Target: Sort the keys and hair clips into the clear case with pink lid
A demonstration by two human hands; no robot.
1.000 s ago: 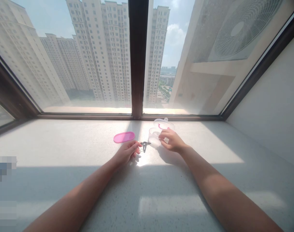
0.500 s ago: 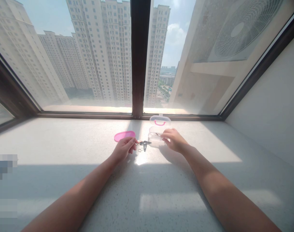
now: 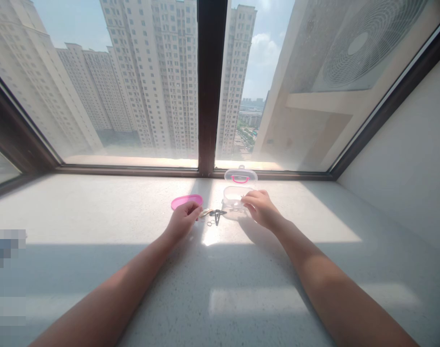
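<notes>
Head view: at eight o'clock from the clear box on the pale sill lie dark hair clips. Left hand, at the clips' nine o'clock, curls beside gold-coloured clips; its grip cannot be told. Right hand, at the box's four o'clock, bends half-closed fingertips at the rim; anything pinched is unclear. Clear lid stands at the box's twelve, pink oval piece at nine.

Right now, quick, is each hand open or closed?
Left hand: curled beside the gold hair clip, grip unclear.
Right hand: curled at the clear plastic box, grip unclear.
</notes>
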